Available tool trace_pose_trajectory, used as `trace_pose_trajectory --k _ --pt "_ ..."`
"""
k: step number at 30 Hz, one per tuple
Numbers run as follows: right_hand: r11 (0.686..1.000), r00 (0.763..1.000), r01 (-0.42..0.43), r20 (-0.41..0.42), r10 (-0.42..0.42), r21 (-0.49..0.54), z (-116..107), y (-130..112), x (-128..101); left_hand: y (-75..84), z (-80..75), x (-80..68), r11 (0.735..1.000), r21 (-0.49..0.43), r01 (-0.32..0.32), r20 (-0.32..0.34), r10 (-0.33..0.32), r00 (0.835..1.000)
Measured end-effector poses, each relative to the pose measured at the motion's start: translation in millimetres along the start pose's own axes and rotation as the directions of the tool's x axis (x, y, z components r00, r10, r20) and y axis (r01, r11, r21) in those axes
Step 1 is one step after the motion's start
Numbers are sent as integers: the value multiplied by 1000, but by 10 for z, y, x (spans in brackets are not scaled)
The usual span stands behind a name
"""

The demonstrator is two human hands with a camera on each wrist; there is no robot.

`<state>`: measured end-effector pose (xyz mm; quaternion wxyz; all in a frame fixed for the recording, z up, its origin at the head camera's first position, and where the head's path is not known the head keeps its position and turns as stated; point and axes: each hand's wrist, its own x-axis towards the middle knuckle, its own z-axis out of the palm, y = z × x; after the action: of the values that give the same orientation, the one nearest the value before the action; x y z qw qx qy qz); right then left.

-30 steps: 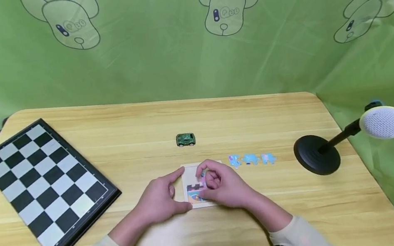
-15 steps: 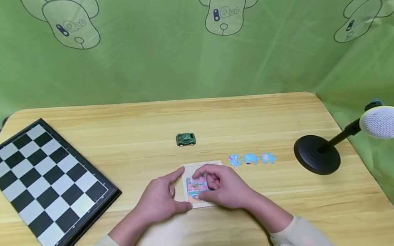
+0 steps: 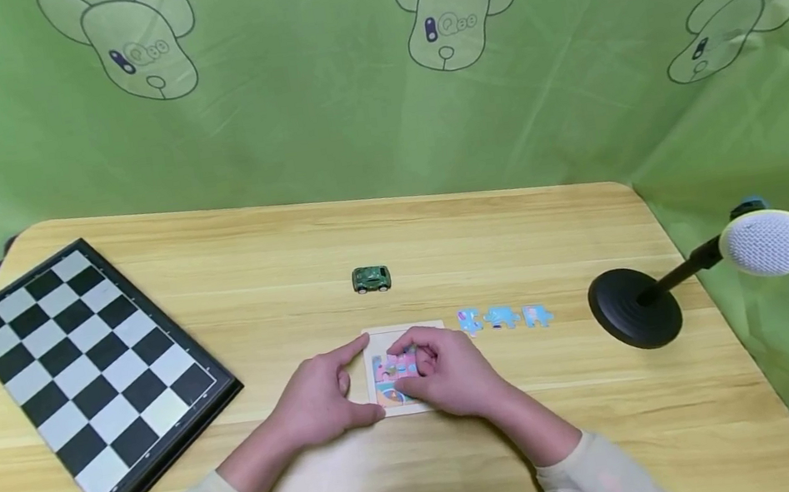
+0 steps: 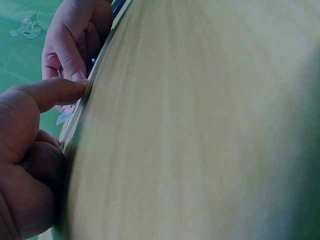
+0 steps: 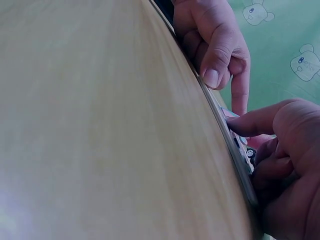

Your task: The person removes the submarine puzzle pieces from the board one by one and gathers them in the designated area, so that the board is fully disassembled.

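In the head view, a small jigsaw board [image 3: 379, 341] with a pale frame lies on the table. My left hand [image 3: 320, 399] holds its left side, thumb at the near corner and index finger at the far one. Over the board, the thumb and index finger of my right hand [image 3: 450, 371] pinch a pink puzzle piece [image 3: 385, 367] in the middle row. An orange and blue piece [image 3: 389, 396] lies in the near row. The right hand covers the board's right part. In the right wrist view, the left hand [image 5: 212, 37] reaches the board's edge opposite the right hand [image 5: 295, 145].
Three loose blue puzzle pieces [image 3: 501, 317] lie in a row right of the board. Behind it stands a green toy car [image 3: 371, 279]. A chessboard [image 3: 97, 372] is at the left, and a black stand with a round white head [image 3: 770, 244] at the right.
The pink piece has come down flat into the middle row, where dark board showed before. My right fingers lowered with it, and the left hand stayed put.
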<state>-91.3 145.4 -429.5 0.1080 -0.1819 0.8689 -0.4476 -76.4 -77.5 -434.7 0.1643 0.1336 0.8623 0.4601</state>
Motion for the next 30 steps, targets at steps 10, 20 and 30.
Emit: trace_pose_trajectory --k 10,20,30 --pt "1000 999 -27 -47 27 6 15 -21 -18 6 -1 -4 1000 -1 7 0 -7 1000" --pt "1000 1000 -17 -4 17 -2 27 -17 -15 -1 2 -4 1000 -6 2 1 -2 1000" --pt "999 999 -35 17 36 -38 35 -23 -8 -7 7 -3 1000 -9 3 -3 -3 1000"
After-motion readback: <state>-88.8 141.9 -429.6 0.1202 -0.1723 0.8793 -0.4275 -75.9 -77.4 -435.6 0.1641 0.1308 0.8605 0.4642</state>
